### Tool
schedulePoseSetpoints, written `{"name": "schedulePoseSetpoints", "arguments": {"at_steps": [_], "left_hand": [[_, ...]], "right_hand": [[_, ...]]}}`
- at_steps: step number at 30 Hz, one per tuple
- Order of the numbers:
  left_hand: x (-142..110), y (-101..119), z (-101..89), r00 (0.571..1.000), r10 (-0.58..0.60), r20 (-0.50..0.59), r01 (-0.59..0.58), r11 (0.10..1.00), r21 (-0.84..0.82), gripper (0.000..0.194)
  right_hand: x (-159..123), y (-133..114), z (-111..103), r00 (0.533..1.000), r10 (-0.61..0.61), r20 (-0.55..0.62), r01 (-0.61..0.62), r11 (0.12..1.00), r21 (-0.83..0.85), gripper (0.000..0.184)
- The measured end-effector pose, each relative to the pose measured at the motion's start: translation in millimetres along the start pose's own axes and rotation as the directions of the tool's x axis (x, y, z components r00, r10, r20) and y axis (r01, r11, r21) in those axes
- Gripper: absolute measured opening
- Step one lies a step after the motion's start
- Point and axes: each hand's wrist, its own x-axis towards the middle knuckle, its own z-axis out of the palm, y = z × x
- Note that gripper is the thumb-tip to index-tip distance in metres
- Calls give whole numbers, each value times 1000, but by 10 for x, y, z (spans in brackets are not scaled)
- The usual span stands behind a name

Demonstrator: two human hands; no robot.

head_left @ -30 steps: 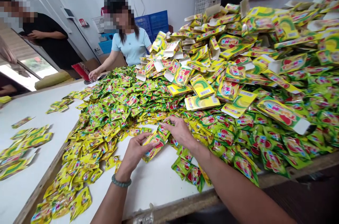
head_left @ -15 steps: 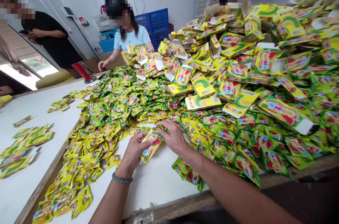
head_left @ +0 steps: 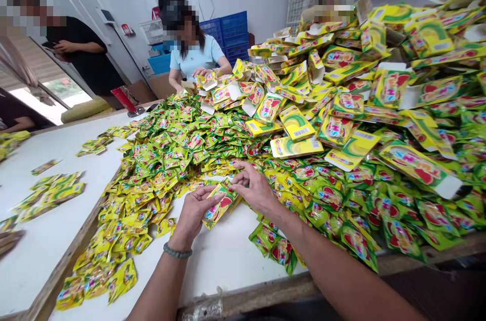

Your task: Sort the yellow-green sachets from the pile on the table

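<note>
A small yellow-and-green printed box [head_left: 217, 208] with red fruit pictures is tilted above the white tabletop. My left hand [head_left: 194, 210] grips it along its left side, thumb lying across the printed face. At the box's far upper end, the thumb and fingers of my right hand [head_left: 256, 190] pinch together at the edge; the flap there is partly hidden by the fingers. Yellow sachets [head_left: 132, 217] lie to the left of my hands, and green sachets [head_left: 190, 141] are heaped beyond them. More green sachets [head_left: 271, 247] lie beneath my right forearm.
A tall pile of printed boxes [head_left: 299, 123] rises at the right. Several flat boxes [head_left: 56, 197] lie left of a wooden strip [head_left: 72, 240]. A co-worker's hand [head_left: 9, 242] shows at the left edge. One person [head_left: 199, 57] works across the table; another [head_left: 81, 52] stands behind.
My right fingers have drawn into a tighter pinch at the box's end. The view has shifted slightly left. The co-worker opposite has brought the hands to the pile; another hand has appeared at left.
</note>
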Motion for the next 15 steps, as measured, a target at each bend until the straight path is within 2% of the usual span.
{"name": "schedulePoseSetpoints", "arguments": {"at_steps": [5, 9, 12, 15], "left_hand": [[-12, -7, -17, 1000, 9, -10, -9, 1000, 29, 40], [-4, -12, 5, 999, 23, -25, -22, 999, 43, 41], [5, -15, 60, 999, 34, -10, -34, 998, 56, 42], [-57, 93, 59, 999, 32, -42, -27, 993, 117, 43]], "right_hand": [[-18, -2, 12, 998, -14, 56, 20, 996, -92, 31], [-70, -118, 25, 994, 32, 108, -15, 989, -150, 31], [-89, -198, 39, 981, 28, 194, -13, 997, -79, 34], [-68, -187, 27, 968, 45, 248, -69, 994, 90, 32]]}}
